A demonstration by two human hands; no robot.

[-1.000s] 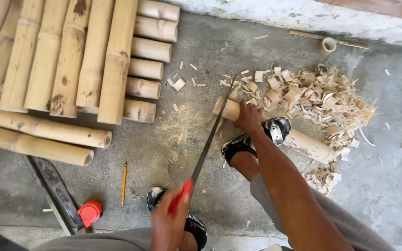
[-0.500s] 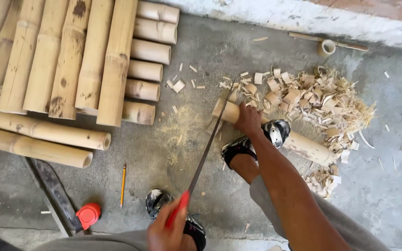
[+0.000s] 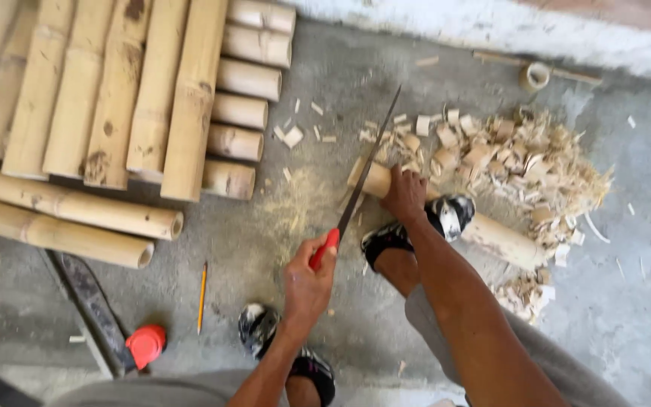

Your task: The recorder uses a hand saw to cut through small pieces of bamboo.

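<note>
Seen from the head camera, a person saws a short bamboo pole [image 3: 491,234] that lies on a grey concrete floor [image 3: 642,301], right of centre, running from near the middle toward the lower right. The pole is pale tan and round, its cut end facing left. The left hand [image 3: 307,283] is wrapped tight around the red handle of a hand saw [image 3: 363,181], whose thin dark blade slants up and to the right, crossing the pole close to its left end. The right hand [image 3: 404,192] presses down on the pole just right of the blade, fingers closed over its top. A foot in a black-and-white sandal [image 3: 446,215] rests on the pole just beside that hand; the other sandalled foot [image 3: 265,332] stands on the floor nearer the camera.

No containers are in view. A heap of bamboo chips and shavings [image 3: 521,158] lies behind and right of the pole, with a patch of sawdust [image 3: 295,203] to the left of the cut.

At far left, long bamboo poles [image 3: 114,90] lie stacked, some over shorter cut lengths [image 3: 246,113]. Two more poles [image 3: 62,215] lie crosswise below them. A yellow pencil [image 3: 202,295] lies on the floor near the left foot, and a red-handled tool [image 3: 145,345] lies lower left. A small bamboo ring [image 3: 535,75] sits by the far wall [image 3: 491,30].
</note>
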